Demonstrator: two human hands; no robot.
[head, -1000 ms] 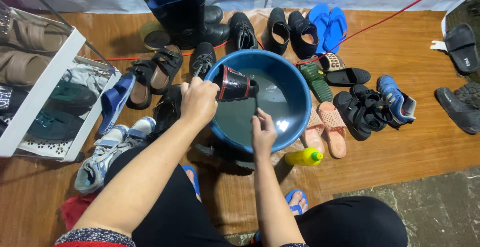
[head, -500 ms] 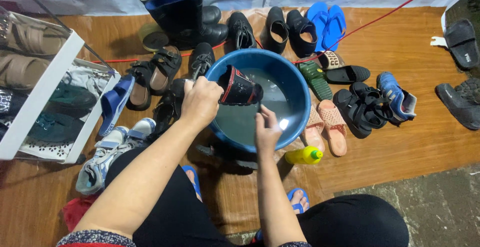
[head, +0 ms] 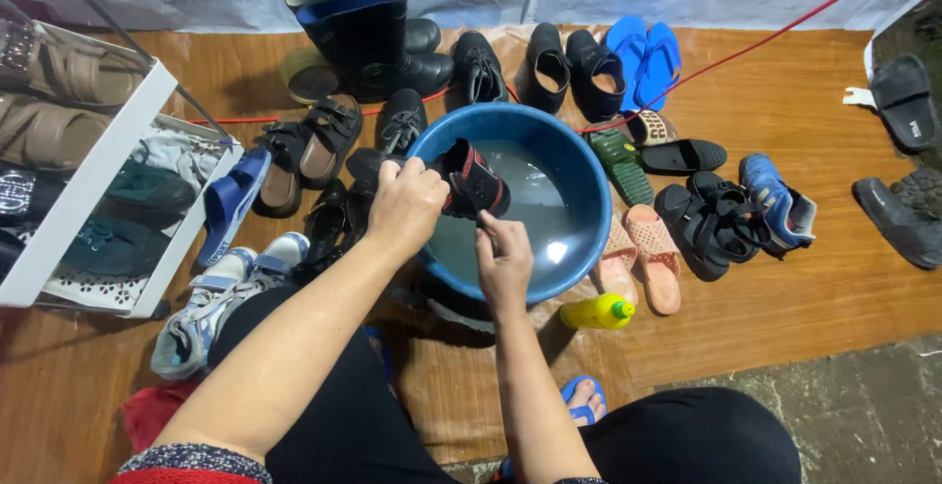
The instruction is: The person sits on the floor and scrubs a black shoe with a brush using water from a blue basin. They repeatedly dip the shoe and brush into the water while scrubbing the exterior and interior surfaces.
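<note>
Left hand [head: 404, 206] gripping black shoe [head: 473, 180], apparently wet

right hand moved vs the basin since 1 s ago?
Yes. The right hand has shifted slightly up, off the blue basin's near rim and toward the black shoe held by the left hand.

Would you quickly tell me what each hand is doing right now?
Left hand: closed around a black shoe over the blue basin.
Right hand: fingers curled at the shoe; whether it holds anything cannot be told.

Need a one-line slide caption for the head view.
Left hand holds a black shoe over a blue basin of water; right hand touches it.
</note>
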